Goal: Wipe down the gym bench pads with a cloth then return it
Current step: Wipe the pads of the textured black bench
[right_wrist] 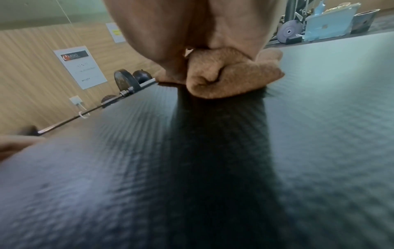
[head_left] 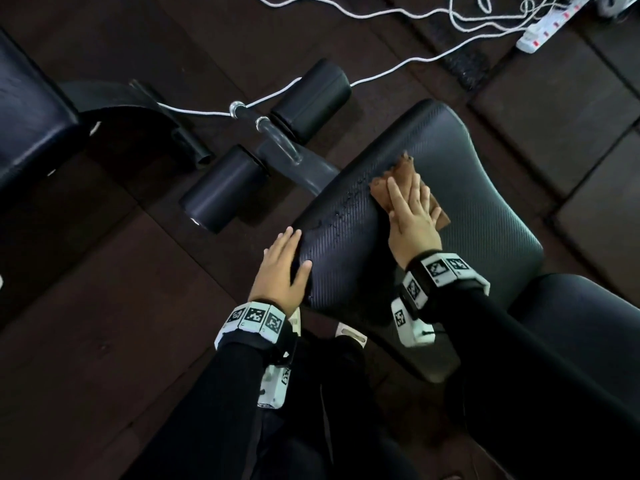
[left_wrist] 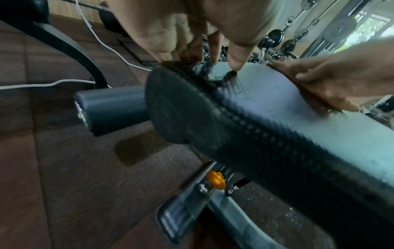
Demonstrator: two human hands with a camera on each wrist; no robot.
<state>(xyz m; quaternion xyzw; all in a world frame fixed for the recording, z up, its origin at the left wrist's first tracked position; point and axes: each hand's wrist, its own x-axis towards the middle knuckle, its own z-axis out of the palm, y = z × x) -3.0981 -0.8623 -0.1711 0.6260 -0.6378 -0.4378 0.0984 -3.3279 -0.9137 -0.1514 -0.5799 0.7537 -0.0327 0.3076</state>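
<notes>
The black textured seat pad [head_left: 478,202] of the gym bench fills the centre right of the head view. A brown cloth [head_left: 403,168] lies on it. My right hand [head_left: 410,206] presses flat on the cloth with straight fingers. In the right wrist view the cloth [right_wrist: 230,80] bunches up under my palm [right_wrist: 181,33] on the pad [right_wrist: 192,168]. My left hand [head_left: 282,268] rests on the pad's near left corner, fingers along the side, thumb on top. The left wrist view shows its fingertips [left_wrist: 236,62] touching the pad's edge [left_wrist: 277,118]. Small droplets [head_left: 346,202] bead along the pad's left side.
The backrest pad [head_left: 588,323] adjoins at lower right. Two black foam rollers [head_left: 225,188] [head_left: 311,98] stick out beyond the seat. A white cable [head_left: 381,74] and a power strip [head_left: 547,26] lie on the dark floor. Another padded bench [head_left: 27,116] stands at left. A yellow knob [left_wrist: 216,180] sits under the seat.
</notes>
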